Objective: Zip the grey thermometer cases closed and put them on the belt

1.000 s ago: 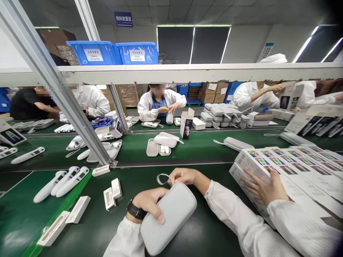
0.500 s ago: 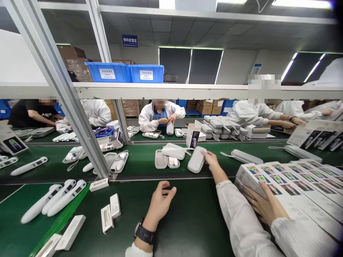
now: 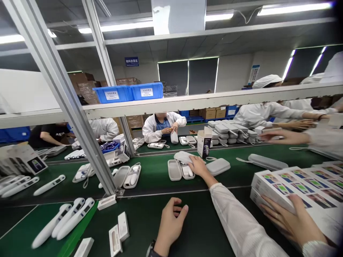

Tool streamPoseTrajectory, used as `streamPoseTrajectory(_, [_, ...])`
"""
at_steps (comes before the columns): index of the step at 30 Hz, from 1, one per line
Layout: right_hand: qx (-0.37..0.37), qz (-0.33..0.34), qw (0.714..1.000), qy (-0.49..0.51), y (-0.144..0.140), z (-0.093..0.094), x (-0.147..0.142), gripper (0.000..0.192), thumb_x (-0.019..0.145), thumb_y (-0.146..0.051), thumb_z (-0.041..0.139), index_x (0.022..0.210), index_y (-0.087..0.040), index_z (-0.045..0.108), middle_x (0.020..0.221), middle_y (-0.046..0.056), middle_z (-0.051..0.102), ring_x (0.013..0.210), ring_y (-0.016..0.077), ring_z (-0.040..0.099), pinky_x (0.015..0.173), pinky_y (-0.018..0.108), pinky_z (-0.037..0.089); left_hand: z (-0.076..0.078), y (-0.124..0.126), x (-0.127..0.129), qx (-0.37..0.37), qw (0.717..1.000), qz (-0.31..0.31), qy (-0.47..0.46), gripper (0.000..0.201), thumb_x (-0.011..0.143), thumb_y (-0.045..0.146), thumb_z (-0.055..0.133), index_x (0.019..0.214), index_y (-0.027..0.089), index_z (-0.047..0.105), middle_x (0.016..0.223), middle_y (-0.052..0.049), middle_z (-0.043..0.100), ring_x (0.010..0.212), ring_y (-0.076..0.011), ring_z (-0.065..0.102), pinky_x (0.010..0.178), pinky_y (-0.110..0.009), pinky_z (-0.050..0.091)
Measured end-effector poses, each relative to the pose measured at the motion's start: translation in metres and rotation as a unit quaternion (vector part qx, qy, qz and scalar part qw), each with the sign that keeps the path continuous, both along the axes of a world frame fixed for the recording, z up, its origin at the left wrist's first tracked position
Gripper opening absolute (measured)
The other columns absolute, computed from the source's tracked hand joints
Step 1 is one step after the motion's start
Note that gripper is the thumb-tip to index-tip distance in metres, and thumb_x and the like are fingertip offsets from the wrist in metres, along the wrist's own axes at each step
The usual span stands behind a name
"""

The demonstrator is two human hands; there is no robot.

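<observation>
On the near green bench, the left hand is held loosely open, empty, fingers curled above the mat. Small white boxes are laid just left of it. Farther out, on the belt, the right hand is spread flat on a closed grey case; whether it grips cannot be told. An open case, with a white part seated in one half, is touched below that hand. Another closed case is set just right. Printed cartons are pressed by a co-worker's hand.
</observation>
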State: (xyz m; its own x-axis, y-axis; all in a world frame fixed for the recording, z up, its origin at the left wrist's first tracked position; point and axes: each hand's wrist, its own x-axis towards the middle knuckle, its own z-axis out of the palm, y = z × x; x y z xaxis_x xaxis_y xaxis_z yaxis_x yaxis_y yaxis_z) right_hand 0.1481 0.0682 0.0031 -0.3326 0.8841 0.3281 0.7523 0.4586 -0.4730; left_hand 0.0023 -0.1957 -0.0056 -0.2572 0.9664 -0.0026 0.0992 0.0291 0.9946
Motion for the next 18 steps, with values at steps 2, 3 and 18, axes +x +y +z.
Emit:
streamPoseTrajectory(2, [0.008, -0.014, 0.999, 0.050, -0.006, 0.011, 0.010, 0.041, 0.097, -0.033, 0.056, 0.134, -0.014, 0.055, 0.135, 0.018, 0.055, 0.124, 0.0308, 0.050, 0.106, 0.050, 0.039, -0.001, 0.000, 0.000, 0.004, 1.000, -0.009, 0.018, 0.038, 0.078, 0.052, 0.073, 0.097, 0.019, 0.068, 0.106, -0.015, 0.068, 0.083, -0.0247, 0.065, 0.070, -0.031, 0.049])
streamPoseTrajectory(3, [0.007, -0.015, 0.997, 0.076, -0.011, 0.017, 0.018, 0.039, 0.098, -0.033, 0.057, 0.133, -0.015, 0.055, 0.134, 0.015, 0.055, 0.121, 0.0289, 0.054, 0.103, 0.050, 0.044, -0.002, 0.000, 0.000, 0.005, 1.000, -0.013, 0.027, 0.038, 0.079, 0.053, 0.071, 0.097, 0.019, 0.067, 0.106, -0.015, 0.068, 0.083, -0.0245, 0.065, 0.071, -0.031, 0.049])
streamPoseTrajectory(18, [-0.197, 0.243, 0.802, 0.510, -0.175, 0.004, 0.253, 0.029, 0.062, -0.037, 0.068, 0.089, -0.044, 0.074, 0.087, 0.007, 0.077, 0.100, 0.0306, 0.068, 0.080, 0.047, 0.052, -0.009, 0.013, -0.015, 0.140, 0.900, 0.073, -0.406, 0.057, 0.078, 0.064, 0.070, 0.114, 0.019, 0.070, 0.118, -0.013, 0.070, 0.116, -0.0304, 0.061, 0.102, -0.044, 0.046])
